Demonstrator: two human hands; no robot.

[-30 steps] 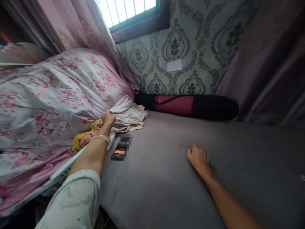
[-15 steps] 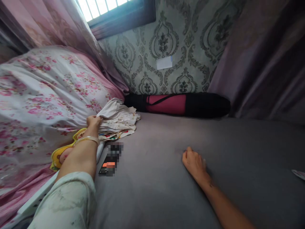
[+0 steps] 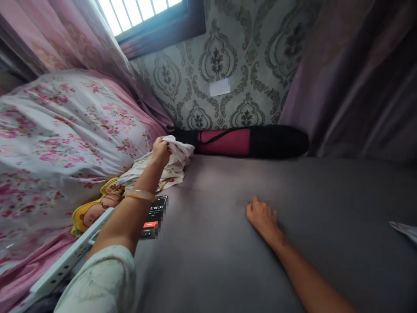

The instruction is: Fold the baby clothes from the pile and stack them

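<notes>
At the left, my left hand pinches a white cloth and lifts it above a heap of printed cloths. These light, patterned pieces look like folded or crumpled clothes. My right hand leans on the grey bed sheet with its fingers curled in, and nothing shows in it. Partly behind my left forearm lies a phone with a timer on its screen. A yellow cartoon cushion is left of the forearm.
A black and red long bag lies along the wall. Pink floral bedding is piled at the left, above a white plastic basket. A pale cloth corner shows at the right edge. Curtains hang on both sides.
My left hand has moved right and forward with the white cloth, drawing it over the heap toward the bag. My right hand stays at nearly the same spot on the sheet.
</notes>
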